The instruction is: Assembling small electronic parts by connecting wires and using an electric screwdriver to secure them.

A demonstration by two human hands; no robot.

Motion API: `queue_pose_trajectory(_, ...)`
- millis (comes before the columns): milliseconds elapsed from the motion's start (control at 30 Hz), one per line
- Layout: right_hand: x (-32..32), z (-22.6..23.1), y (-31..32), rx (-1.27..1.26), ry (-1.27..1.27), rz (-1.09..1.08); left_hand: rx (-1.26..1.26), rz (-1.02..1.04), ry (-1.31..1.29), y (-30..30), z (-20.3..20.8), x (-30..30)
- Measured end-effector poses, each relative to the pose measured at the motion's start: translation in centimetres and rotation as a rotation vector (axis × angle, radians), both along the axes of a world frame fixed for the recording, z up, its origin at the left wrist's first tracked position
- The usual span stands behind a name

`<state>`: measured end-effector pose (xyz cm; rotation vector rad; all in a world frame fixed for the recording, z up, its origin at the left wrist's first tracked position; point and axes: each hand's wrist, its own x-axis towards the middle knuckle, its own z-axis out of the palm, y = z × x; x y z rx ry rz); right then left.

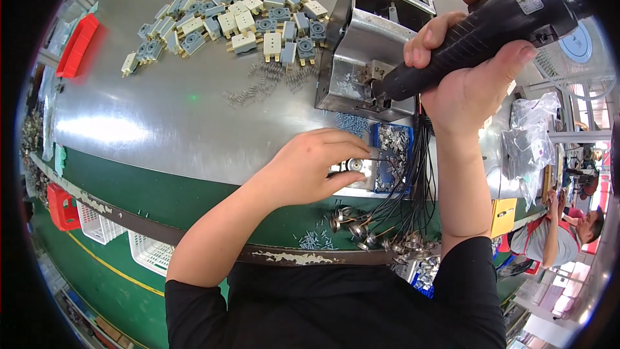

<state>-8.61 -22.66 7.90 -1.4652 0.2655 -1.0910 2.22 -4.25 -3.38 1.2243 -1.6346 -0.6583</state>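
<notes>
1. Hands first: the right hand [468,81] is wrapped tight around a black power screwdriver [481,29], its tip at the metal fixture [361,58].
2. The left hand [310,165] pinches a small round metal part [353,165] between narrowed fingers, just left of the blue tray [392,167].
3. Done, it seems: wired round assemblies [371,236] heaped at the near edge.
4. Left: many grey and cream plug bodies [239,19] and loose springs [265,84] lie far left on the table [148,123], so much appears unfinished.
</notes>
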Motion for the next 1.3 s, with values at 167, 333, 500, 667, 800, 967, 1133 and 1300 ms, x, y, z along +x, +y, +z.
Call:
queue_pose_trajectory(167,0.4,1.0,2.1,-0.126,0.122,-0.070,-0.003,0.009,0.005,0.0,-0.1,-0.1)
queue_pose_trajectory(333,0.1,1.4,2.3,-0.039,0.078,-0.022,0.014,0.004,0.017,0.0,-0.1,0.1)
queue_pose_trajectory(500,-0.8,2.1,3.1,0.051,0.043,0.023,0.015,0.021,0.079,0.2,0.3,0.2)
queue_pose_trajectory(667,-1.5,1.6,4.6,0.175,-0.014,0.186,0.043,0.151,0.224,0.4,0.2,0.2)
queue_pose_trajectory(800,-1.4,1.6,6.3,0.186,0.007,0.194,-0.075,0.153,0.251,0.3,0.2,0.1)
queue_pose_trajectory(967,-1.4,1.5,7.2,0.103,0.066,0.161,0.025,0.101,0.301,0.6,0.2,0.2)
queue_pose_trajectory(1133,-1.4,1.6,7.3,0.105,0.058,0.182,0.012,0.108,0.267,0.8,0.1,0.2)
queue_pose_trajectory(1300,-1.5,1.7,7.3,0.047,0.130,0.129,-0.023,0.108,0.229,0.6,0.2,0.2)
